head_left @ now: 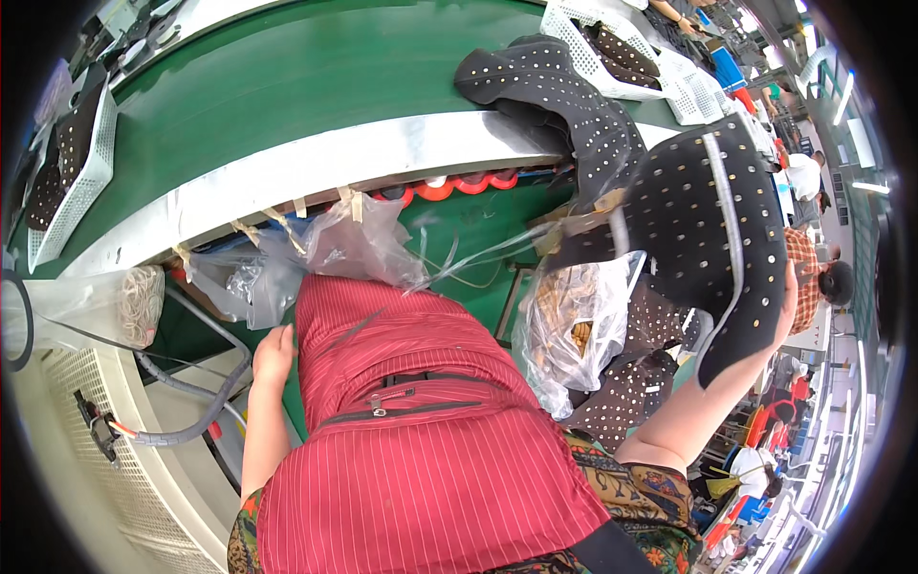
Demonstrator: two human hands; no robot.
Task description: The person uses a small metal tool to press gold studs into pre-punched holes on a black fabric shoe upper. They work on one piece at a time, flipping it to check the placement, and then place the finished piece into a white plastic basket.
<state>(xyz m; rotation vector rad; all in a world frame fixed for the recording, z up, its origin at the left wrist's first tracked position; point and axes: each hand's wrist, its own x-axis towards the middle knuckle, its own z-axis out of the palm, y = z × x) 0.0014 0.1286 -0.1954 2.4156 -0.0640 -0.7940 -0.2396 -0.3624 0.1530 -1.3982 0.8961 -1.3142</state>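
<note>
My right hand (790, 298) is raised at the right and grips the edge of a black studded material piece (703, 206), with a pale strip running across it. The piece hangs in front of other studded material (593, 120) draped over the bench edge. Low at the left, beside the red striped apron (421, 383) on my lap, is my left hand (274, 354). Its fingers are drawn together, and anything inside them is hidden. Clear plastic strands (478, 251) stretch between my lap and the dark piece.
A green work surface (316, 72) with a pale metal edge (316, 172) curves ahead. White baskets (81, 182) (612, 72) hold dark studded pieces. Clear bags (359, 239) are taped below the edge. A plastic bag (574, 325) with brown contents sits right of my lap. People work farther right.
</note>
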